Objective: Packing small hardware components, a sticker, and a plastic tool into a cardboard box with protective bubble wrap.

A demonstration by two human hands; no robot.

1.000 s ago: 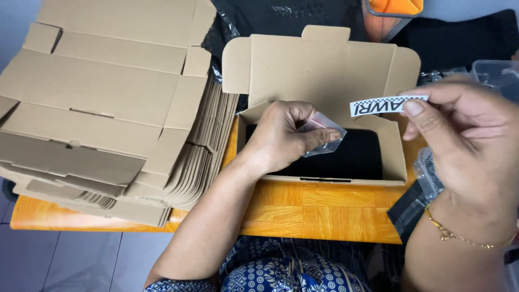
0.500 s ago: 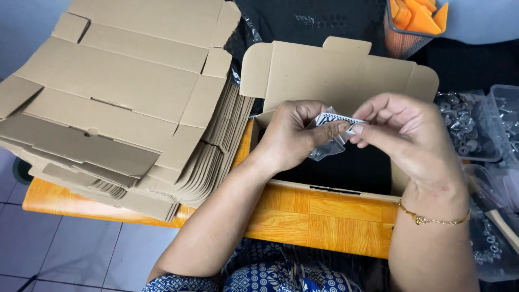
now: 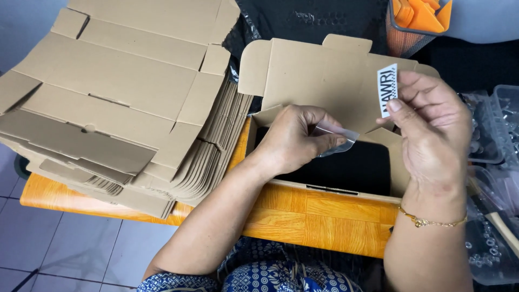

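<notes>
My left hand (image 3: 296, 141) pinches a small clear plastic bag (image 3: 338, 139) over the open cardboard box (image 3: 316, 70). My right hand (image 3: 430, 127) holds a small white label with dark print (image 3: 387, 90) upright between thumb and forefinger, just right of the bag and apart from it. The box stands on an orange wooden table (image 3: 319, 216), its lid folded back. Inside it lies something black (image 3: 346, 167).
A tall stack of flat, unfolded cardboard boxes (image 3: 119, 108) fills the table's left side. An orange mesh basket (image 3: 419, 21) stands at the top right. Clear plastic trays and bags of small parts (image 3: 494, 162) lie at the right. Black bubble wrap (image 3: 308, 19) lies behind the box.
My right hand has drawn the label away from the bag, up and to the right, and turned it upright. My left hand keeps hold of the bag.
</notes>
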